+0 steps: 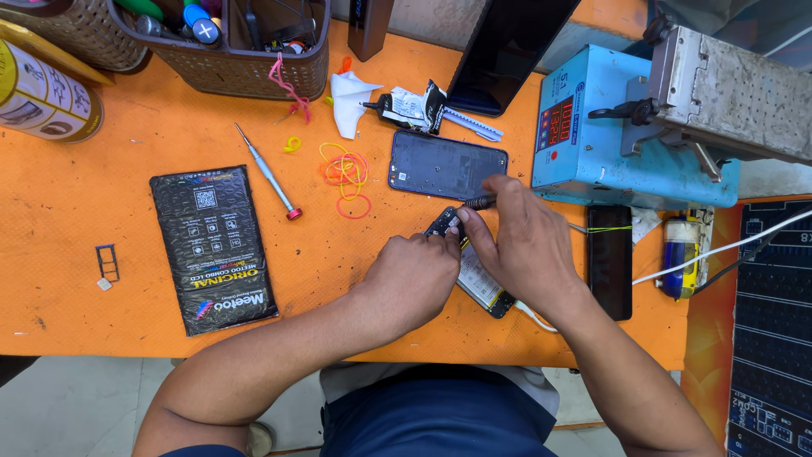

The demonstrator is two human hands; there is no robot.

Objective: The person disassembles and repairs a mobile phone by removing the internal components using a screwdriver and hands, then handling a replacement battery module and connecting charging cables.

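My left hand (414, 279) clamps down on the opened phone (474, 271) near the front edge of the orange tabletop (85, 211), fingers curled over its upper end to keep it from sliding. My right hand (529, 250) pinches a small dark screwdriver (478, 202), its tip meeting the phone's top corner just past my left knuckles. Both hands are closed on what they hold; neither is slack.

The phone lies face down with its insides showing, a pale battery label visible under my right palm, so the back is already off. The blue back cover (447, 165) rests just beyond my hands toward the middle of the tabletop. By my judgement the work on the top corner is underway and the inner parts are not yet out, though my hands hide much of the body.

Outward from there: a tangle of orange and yellow rubber bands (345, 173) lies left of the cover, then a red-capped screwdriver (269, 173) and a black flat packet (213, 247) toward the left. A small card tray (106, 262) sits near the left edge. A blue heating machine (626, 135) crowds the right side, with a dark phone (609, 262) beside my right wrist and a white cable (719, 250) crossing there. Baskets of tools (237, 51) line the back edge.
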